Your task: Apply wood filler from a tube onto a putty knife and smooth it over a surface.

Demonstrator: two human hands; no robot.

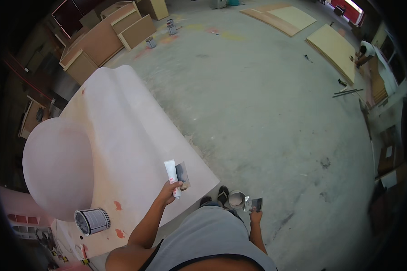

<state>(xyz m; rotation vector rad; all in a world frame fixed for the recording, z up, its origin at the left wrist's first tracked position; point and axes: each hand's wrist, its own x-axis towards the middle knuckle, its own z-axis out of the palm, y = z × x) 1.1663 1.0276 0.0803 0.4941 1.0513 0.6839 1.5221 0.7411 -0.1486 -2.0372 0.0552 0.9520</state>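
My left hand (168,190) is closed round a white tube (170,168) with red marks. It also grips a flat scraper (182,173) with a smeared grey blade, beside the tube. Both are over the right part of a large, smooth, pale pink moulded form (122,117). Low at my right side, my right hand (255,216) holds a second scraper (257,204), its blade dark. Next to that blade, by my feet, is a round tin (236,198) with pale grey stuff inside; whether anything supports it above the floor I cannot tell.
A labelled paint can (93,220) sits on the tan board at the left, beside a pink rounded dome (59,167). Wooden cabinets (101,38) and small cans (150,42) are at the far left. Board stacks (333,49) lie far right, where another person (366,52) bends over.
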